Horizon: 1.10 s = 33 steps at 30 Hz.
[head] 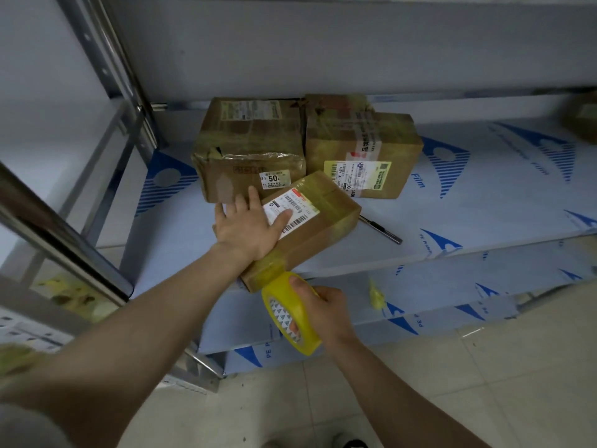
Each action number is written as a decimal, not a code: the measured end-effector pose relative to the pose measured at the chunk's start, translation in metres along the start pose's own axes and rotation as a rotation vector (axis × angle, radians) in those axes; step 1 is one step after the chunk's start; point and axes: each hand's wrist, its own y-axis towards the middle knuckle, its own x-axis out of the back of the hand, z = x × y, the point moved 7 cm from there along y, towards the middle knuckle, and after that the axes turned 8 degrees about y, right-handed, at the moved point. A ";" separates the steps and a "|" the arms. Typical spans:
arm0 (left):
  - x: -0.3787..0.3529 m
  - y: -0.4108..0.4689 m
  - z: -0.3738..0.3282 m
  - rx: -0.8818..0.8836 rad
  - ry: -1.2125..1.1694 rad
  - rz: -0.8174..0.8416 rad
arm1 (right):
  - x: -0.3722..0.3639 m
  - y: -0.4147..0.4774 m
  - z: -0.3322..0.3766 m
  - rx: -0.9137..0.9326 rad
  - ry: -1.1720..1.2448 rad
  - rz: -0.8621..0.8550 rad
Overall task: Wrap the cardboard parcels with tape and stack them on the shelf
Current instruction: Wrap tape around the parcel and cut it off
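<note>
While the small parcel (318,221) sits skewed at the front of the shelf (484,205), near corner hanging past the lip, my left hand (248,226) lies flat on its label, fingers spread wide, pressing down. Right hand (324,307) grips the tape roll (284,321): fingers hooked through the core, thumb on the outer face. A short yellow strip runs from the roll to the parcel's near corner and looks taut.

Risks, my read:
- Harder pull on the roll pivots the parcel off the lip; only palm pressure holds it.
- Any slack and the strip folds and sticks to itself.
- Passing the roll underneath needs a lift. Overhang is small, so the roll could foul the shelf edge.

Room:
- Two larger parcels just behind, left one (248,147) and right one (361,147). Can't tell if they touch mine.
- Slim dark tool (382,230) lies near on the right, with open shelf beyond it.
- Steel upright (106,69) is well to the left.
- Free space below the lip down to the lower shelf (452,286), where a crumpled tape scrap (376,297) lies.
</note>
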 end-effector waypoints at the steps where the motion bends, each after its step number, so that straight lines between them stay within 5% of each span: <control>1: 0.007 -0.002 -0.001 -0.001 -0.017 -0.018 | 0.001 0.001 0.000 0.000 -0.017 -0.014; 4: 0.021 -0.016 -0.010 -0.046 0.002 -0.118 | 0.003 0.003 0.002 0.006 -0.043 -0.009; 8: -0.008 -0.040 -0.005 -0.250 -0.008 0.189 | 0.004 0.003 0.000 0.003 -0.015 -0.003; 15: 0.011 -0.046 -0.001 -0.319 -0.031 0.160 | 0.007 -0.018 0.018 -0.095 -0.002 0.104; 18: 0.024 -0.046 0.011 -0.264 -0.244 0.307 | 0.012 -0.045 0.057 -0.134 0.109 0.326; 21: 0.038 -0.050 0.018 -0.208 -0.648 0.492 | 0.000 -0.070 0.111 0.022 0.033 0.625; 28: 0.062 -0.041 0.074 0.286 -1.078 -0.025 | -0.038 -0.055 0.191 0.175 -0.004 0.405; 33: 0.049 -0.051 0.070 0.279 -1.244 -0.096 | -0.059 -0.049 0.199 0.186 -0.030 0.402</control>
